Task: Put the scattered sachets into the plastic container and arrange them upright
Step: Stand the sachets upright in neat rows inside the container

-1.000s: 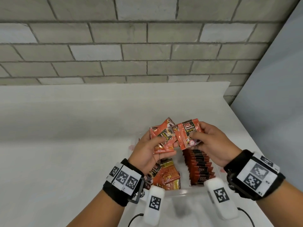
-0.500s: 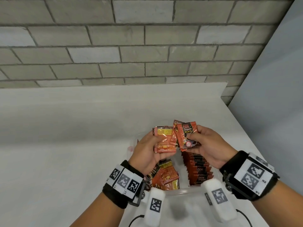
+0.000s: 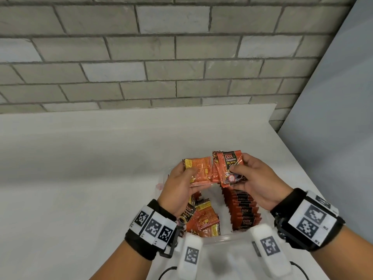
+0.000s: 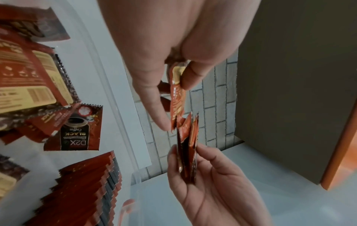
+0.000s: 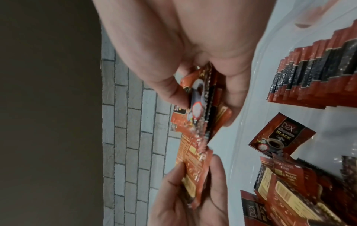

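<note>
My left hand [image 3: 191,175] pinches one orange sachet [image 3: 198,172] by its edge, its yellow-label back facing me. Thumb and fingers of my right hand [image 3: 237,166] grip a small stack of sachets [image 3: 229,168] with the D2X front showing. The two bundles touch edge to edge above the clear plastic container [image 3: 222,238]. Inside it, a row of upright sachets [image 3: 244,211] stands along the right and a loose pile [image 3: 201,218] lies on the left. The left wrist view shows the pinched sachet [image 4: 176,94], the right wrist view the gripped stack [image 5: 203,104].
The container sits on a white table [image 3: 80,178] near its front edge. A grey brick wall [image 3: 161,57] rises behind, and a grey panel [image 3: 333,118] stands past the table's right edge. Black cables [image 3: 167,270] trail below the wrists.
The left hand has turned its sachet from front side to back side and levelled it. The right hand's stack has swung more upright against it. Both hands stay over the container.
</note>
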{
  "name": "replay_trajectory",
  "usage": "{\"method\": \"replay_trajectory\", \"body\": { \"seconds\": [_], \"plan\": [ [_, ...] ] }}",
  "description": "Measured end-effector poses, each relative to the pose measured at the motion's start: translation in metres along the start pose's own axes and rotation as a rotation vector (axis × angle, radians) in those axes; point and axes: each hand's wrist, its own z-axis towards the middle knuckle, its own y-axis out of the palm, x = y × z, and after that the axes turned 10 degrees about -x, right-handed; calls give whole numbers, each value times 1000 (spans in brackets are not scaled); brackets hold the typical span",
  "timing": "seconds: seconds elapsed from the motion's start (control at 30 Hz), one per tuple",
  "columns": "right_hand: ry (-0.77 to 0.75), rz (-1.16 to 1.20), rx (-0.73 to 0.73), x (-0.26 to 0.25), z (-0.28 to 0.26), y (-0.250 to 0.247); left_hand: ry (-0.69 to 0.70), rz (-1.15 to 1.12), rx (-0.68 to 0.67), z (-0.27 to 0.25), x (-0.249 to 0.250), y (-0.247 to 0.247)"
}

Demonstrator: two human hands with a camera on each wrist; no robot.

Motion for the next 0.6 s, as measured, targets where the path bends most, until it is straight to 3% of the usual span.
{"method": "replay_trajectory", "body": {
  "seconds": [0.13, 0.43, 0.6],
  "plan": [
    [-25, 134, 26, 2, 0, -1, 65, 5, -4, 0, 0, -3],
    [-20, 100, -4, 0, -1, 2, -12, 189, -140, -3, -6, 2],
    [-48, -56, -137, 1, -7, 14, -122, -89, -292, -2, -5, 5]
  ]
}}
